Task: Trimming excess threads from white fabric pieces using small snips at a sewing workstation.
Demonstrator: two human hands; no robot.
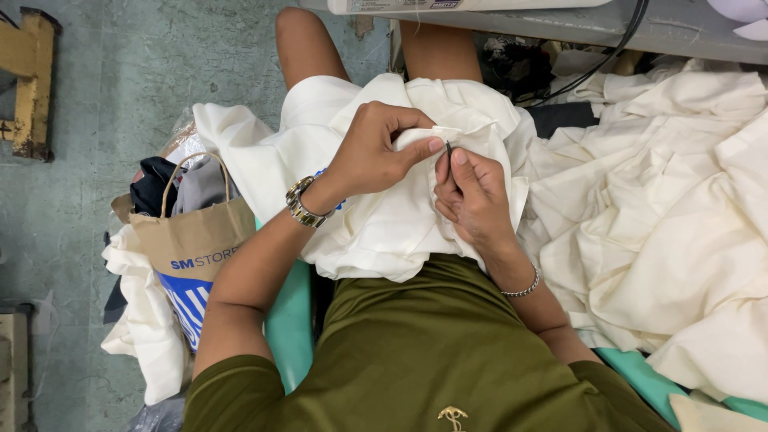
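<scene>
Leftmost, paper bag (pixel 192 240); then left hand (pixel 372 156) pinching a fold of cream cloth (pixel 376 232) in the lap; right hand (pixel 472 196) nipping a small dark tool (pixel 449 148); cloth likely soft, light, best held near its edge

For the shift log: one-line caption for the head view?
Left hand pinches cream fabric while right hand works a thin tool.

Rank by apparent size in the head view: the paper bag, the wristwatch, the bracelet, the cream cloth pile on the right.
1. Cream cloth pile
2. Paper bag
3. Wristwatch and bracelet: both small and look alike, so unranked.
</scene>
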